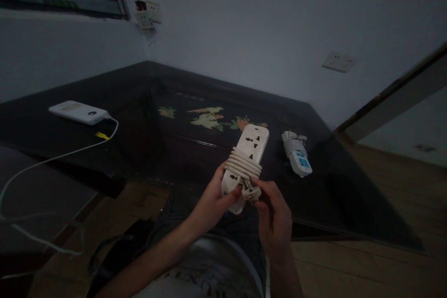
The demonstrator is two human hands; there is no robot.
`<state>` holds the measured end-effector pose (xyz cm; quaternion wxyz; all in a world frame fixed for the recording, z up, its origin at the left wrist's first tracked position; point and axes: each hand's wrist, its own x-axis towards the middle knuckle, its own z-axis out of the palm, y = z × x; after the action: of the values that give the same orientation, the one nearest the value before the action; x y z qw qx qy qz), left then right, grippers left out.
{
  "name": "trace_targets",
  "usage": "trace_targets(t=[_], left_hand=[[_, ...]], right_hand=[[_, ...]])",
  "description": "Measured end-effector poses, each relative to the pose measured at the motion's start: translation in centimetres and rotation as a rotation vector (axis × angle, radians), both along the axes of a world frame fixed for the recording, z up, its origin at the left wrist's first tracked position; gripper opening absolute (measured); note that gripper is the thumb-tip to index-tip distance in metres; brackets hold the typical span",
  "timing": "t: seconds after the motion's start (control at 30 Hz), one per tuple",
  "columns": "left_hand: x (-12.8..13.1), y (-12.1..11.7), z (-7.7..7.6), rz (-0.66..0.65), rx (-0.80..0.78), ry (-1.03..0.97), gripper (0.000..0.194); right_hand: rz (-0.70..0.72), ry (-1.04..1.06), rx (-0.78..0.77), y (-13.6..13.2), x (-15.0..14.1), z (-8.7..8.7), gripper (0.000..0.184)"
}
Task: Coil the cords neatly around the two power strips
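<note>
A white power strip (256, 142) is held up over the front edge of the dark table, tilted with its far end to the right. Its white cord (243, 163) is wound several times around the middle. My left hand (216, 198) grips the strip's lower left side, thumb across its face. Between the fingers of my right hand (275, 212) is the cord's plug (252, 192), close against the lower part of the strip; its metal prongs show. A second power strip (296, 153), white with blue sockets and its cord wrapped round it, lies on the table to the right.
The dark glossy table (209, 79) has a bird and flower picture on its top. At the left lies a white power bank (79, 112) with a white cable (59, 154) running off the edge; a yellow tag (103, 136) sits near it. Wall sockets (338, 62) are behind.
</note>
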<state>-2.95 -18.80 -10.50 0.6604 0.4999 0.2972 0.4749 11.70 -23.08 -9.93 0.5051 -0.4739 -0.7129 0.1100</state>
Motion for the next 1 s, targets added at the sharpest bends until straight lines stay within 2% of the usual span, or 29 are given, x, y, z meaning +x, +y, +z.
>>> trace_targets(t=[0.27, 0.4, 0.53, 0.63, 0.77, 0.93, 1.0], left_hand=[[-0.3, 0.3, 0.0, 0.024, 0.117, 0.005, 0.055], [-0.6, 0.4, 0.2, 0.051, 0.189, 0.059, 0.057], [-0.7, -0.1, 0.7, 0.141, 0.212, 0.134, 0.065], [-0.6, -0.3, 0.9, 0.185, 0.235, 0.187, 0.068], [-0.5, -0.4, 0.6, 0.156, 0.217, 0.192, 0.069], [-0.2, -0.3, 0.4, 0.050, 0.066, 0.008, 0.077], [-0.1, -0.1, 0.3, 0.064, 0.029, -0.038, 0.077]], right_hand=[[0.045, -0.075, 0.023, -0.2, 0.2, 1.1, 0.026], [0.003, -0.110, 0.033, -0.6, -0.3, 1.5, 0.028], [-0.109, -0.173, 0.090, -1.1, -0.6, 1.5, 0.029], [-0.173, -0.161, 0.130, -1.2, -0.7, 0.7, 0.029], [-0.199, -0.045, 0.119, -1.0, -1.3, -1.0, 0.030], [-0.232, 0.033, 0.147, -0.5, -2.6, -2.6, 0.041], [-0.233, 0.044, 0.137, -0.4, -2.8, -3.0, 0.041]])
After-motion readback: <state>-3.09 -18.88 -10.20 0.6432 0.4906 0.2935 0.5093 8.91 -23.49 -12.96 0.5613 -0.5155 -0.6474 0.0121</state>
